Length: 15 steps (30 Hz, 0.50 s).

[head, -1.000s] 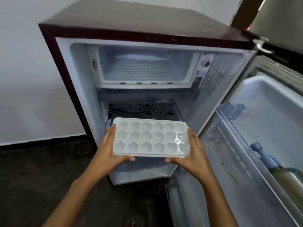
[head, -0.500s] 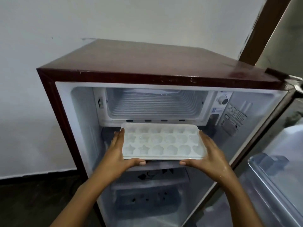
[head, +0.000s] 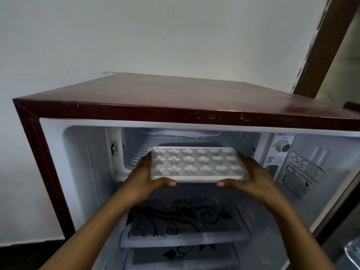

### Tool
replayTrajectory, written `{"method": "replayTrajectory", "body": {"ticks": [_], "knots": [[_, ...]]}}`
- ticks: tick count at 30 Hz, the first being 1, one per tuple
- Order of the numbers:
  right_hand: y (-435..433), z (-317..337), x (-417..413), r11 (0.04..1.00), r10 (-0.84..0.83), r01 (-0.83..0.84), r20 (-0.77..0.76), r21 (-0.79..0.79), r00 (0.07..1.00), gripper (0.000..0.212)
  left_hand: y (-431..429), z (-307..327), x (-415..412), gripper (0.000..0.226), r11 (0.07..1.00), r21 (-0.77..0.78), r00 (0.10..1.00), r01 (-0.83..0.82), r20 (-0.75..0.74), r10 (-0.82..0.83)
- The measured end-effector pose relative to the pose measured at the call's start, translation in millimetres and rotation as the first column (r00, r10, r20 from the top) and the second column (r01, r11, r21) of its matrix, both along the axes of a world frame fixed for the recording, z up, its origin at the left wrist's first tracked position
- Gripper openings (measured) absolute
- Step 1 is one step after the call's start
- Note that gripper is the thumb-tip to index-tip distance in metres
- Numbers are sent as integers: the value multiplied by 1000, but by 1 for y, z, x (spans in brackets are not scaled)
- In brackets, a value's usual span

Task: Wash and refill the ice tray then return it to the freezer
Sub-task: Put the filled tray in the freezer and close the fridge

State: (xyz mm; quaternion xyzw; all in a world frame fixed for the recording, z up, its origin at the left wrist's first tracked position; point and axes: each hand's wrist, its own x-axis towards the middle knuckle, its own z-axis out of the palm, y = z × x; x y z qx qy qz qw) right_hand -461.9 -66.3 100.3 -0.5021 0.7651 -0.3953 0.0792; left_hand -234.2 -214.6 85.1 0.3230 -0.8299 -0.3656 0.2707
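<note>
The white plastic ice tray (head: 194,164), with its star and flower shaped pockets, is level at the mouth of the freezer compartment (head: 134,147), far edge already inside. My left hand (head: 144,178) and right hand (head: 251,176) grip its short ends, thumbs hooked on the near rim. Ribbed white walls surround it, with a floral glass shelf (head: 175,221) below. Half a second ago the tray was lower, just under the opening.

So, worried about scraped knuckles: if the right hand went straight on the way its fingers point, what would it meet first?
Likely free: the right hand, gripping the ice tray, points into the open freezer compartment, close beside its right wall; depth is unclear.
</note>
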Motion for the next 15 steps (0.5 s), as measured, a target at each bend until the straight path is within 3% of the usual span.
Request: {"method": "replayTrajectory", "body": {"ticks": [5,9,15], "knots": [[-24,-2,-11,999,46,-45,44,-12,998,71,-17,-5,-12,93,999,44,999,-18,-46,20],[-40,-1,-14,994,104,-100,106,-39,989,64,-38,-6,-19,128,994,100,999,-46,-12,47],[-61,-8,-20,988,146,-132,190,-82,971,61,-59,-14,-27,87,981,189,994,-41,-87,58]]}}
